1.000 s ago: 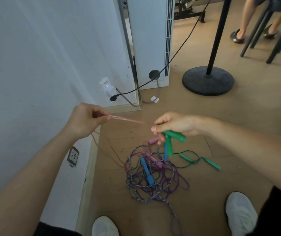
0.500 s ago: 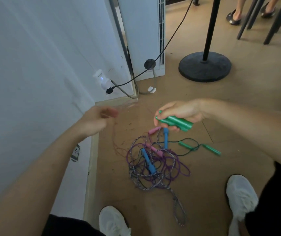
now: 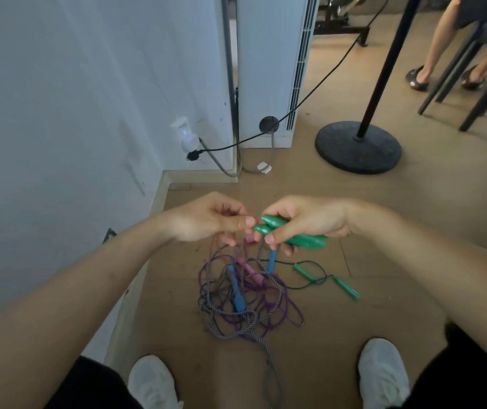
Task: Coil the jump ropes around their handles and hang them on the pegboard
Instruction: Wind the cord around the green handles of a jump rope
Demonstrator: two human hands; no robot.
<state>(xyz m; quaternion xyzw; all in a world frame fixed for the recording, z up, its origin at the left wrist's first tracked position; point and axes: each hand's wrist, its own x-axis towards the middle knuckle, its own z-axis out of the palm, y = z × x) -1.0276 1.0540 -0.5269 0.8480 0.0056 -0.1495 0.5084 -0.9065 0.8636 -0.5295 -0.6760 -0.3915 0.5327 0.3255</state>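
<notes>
My right hand (image 3: 304, 222) grips a pair of green handles (image 3: 292, 236) held side by side above the floor. My left hand (image 3: 209, 221) pinches a thin pink rope (image 3: 237, 243) right at the tips of those handles; the rope hangs down from my fingers. Below lies a tangled pile of ropes (image 3: 245, 302) with blue handles (image 3: 237, 293), pink handles (image 3: 251, 271) and a second pair of slim green handles (image 3: 345, 287). No pegboard is in view.
A white wall (image 3: 59, 113) runs along the left with a plug and cable (image 3: 192, 152). A white appliance (image 3: 268, 69) stands in the corner. A black stand base (image 3: 357, 146) sits at the right, a seated person's legs and chair (image 3: 457, 54) beyond. My white shoes (image 3: 383, 376) flank the pile.
My left hand has come back in from the left to meet the green handles, pinching the pink rope close to them. The right hand keeps its hold on the handles.
</notes>
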